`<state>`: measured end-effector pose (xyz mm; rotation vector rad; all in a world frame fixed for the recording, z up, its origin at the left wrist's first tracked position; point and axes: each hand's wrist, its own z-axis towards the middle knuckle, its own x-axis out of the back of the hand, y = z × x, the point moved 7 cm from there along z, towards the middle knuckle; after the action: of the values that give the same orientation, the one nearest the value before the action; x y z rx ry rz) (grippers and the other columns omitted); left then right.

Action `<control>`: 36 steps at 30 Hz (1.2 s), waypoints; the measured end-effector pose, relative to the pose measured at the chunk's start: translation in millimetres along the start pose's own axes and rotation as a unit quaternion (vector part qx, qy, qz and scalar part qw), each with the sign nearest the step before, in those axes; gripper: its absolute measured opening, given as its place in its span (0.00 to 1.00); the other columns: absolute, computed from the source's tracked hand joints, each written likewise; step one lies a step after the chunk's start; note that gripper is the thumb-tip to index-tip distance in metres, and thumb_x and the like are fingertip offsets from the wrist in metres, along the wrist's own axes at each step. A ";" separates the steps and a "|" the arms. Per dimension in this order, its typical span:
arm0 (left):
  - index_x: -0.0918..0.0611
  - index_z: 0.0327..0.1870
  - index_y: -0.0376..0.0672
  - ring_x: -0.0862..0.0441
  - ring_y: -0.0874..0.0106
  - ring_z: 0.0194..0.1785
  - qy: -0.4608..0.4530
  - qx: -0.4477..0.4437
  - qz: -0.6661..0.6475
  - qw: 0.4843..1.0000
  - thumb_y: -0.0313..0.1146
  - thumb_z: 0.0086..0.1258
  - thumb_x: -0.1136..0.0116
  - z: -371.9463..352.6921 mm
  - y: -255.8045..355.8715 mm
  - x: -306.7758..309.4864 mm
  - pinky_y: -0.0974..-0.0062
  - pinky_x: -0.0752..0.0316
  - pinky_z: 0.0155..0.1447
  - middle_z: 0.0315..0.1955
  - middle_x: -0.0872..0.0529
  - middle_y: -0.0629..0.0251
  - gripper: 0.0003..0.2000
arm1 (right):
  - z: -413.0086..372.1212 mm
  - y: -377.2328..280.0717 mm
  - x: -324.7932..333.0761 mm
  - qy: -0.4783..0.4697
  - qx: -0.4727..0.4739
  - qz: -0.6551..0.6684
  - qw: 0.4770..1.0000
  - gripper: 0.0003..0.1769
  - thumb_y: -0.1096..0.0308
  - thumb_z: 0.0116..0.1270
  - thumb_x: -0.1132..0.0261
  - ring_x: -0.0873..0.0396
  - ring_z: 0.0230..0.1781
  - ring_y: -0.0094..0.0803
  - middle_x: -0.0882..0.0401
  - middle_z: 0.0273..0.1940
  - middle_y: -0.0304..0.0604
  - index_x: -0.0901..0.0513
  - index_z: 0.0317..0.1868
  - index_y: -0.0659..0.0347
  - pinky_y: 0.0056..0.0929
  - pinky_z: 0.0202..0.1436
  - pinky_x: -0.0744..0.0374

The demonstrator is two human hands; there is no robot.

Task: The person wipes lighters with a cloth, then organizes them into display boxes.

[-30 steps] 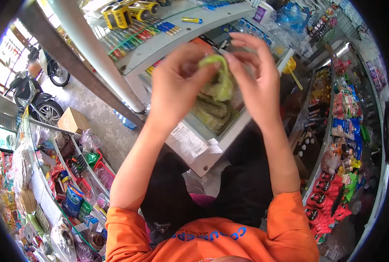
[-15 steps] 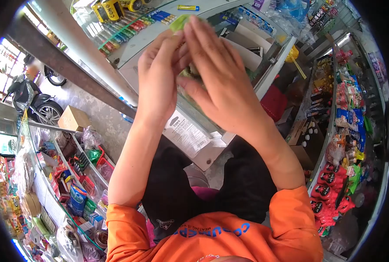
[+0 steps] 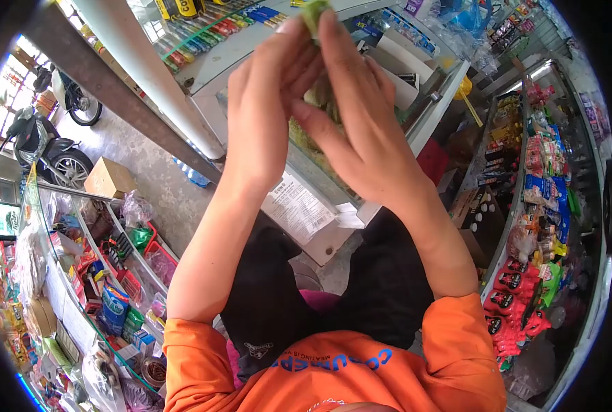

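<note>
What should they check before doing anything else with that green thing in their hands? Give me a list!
1. Both hands on the green thing: ok, the left hand and right hand pinch it together.
2. Grip firm enough: cannot tell, the fingers hide most of it.
3. Green thing in one piece: cannot tell, only its tip shows.
4. Glass case under the hands: ok, it sits right below.
5. Pens out of the way: ok, they lie off to the left.
</note>
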<state>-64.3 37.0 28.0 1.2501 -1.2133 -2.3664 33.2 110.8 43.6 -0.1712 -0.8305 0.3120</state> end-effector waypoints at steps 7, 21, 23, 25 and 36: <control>0.22 0.71 0.24 0.18 0.66 0.69 -0.065 -0.008 0.075 0.995 0.45 0.87 0.45 -8.6 3.0 -16.0 0.65 0.28 0.79 0.63 0.14 0.52 0.28 | 10.6 -2.9 8.6 -0.003 0.039 0.121 0.992 0.49 0.58 0.87 0.40 0.47 0.86 0.62 0.59 0.89 0.63 0.65 0.91 0.60 0.60 0.82 0.39; 0.28 0.77 0.27 0.20 0.60 0.74 -0.094 -0.006 0.090 0.991 0.51 0.87 0.51 -6.6 -2.5 -18.3 0.61 0.31 0.82 0.72 0.20 0.47 0.34 | 2.3 13.9 4.2 0.004 0.018 0.097 0.995 0.47 0.51 0.89 0.47 0.60 0.90 0.61 0.64 0.90 0.63 0.65 0.90 0.62 0.60 0.88 0.50; 0.28 0.77 0.28 0.21 0.59 0.75 -0.037 0.010 0.031 0.999 0.52 0.87 0.51 -6.6 -0.9 -11.2 0.60 0.32 0.83 0.73 0.21 0.46 0.34 | -0.6 2.3 6.4 -0.001 0.017 0.040 0.999 0.50 0.52 0.79 0.35 0.48 0.90 0.48 0.52 0.90 0.59 0.50 0.90 0.63 0.48 0.86 0.48; 0.29 0.79 0.29 0.25 0.56 0.79 -0.021 0.021 0.056 0.998 0.59 0.87 0.66 -5.4 0.2 -11.1 0.59 0.40 0.86 0.77 0.24 0.48 0.39 | -2.3 -3.2 2.4 -0.016 0.032 0.043 0.998 0.48 0.52 0.81 0.38 0.49 0.90 0.49 0.52 0.89 0.59 0.51 0.90 0.64 0.49 0.88 0.50; 0.30 0.79 0.28 0.25 0.58 0.79 -0.031 -0.018 0.057 0.998 0.53 0.87 0.53 -9.8 9.8 -10.9 0.60 0.36 0.85 0.76 0.24 0.46 0.35 | 2.7 -0.8 4.5 0.001 0.071 0.070 0.995 0.44 0.50 0.81 0.36 0.44 0.88 0.56 0.44 0.85 0.69 0.38 0.82 0.77 0.55 0.88 0.47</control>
<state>-51.8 30.6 38.8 1.0746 -1.2197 -2.3500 34.2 111.6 48.7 -0.0971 -0.7929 0.5000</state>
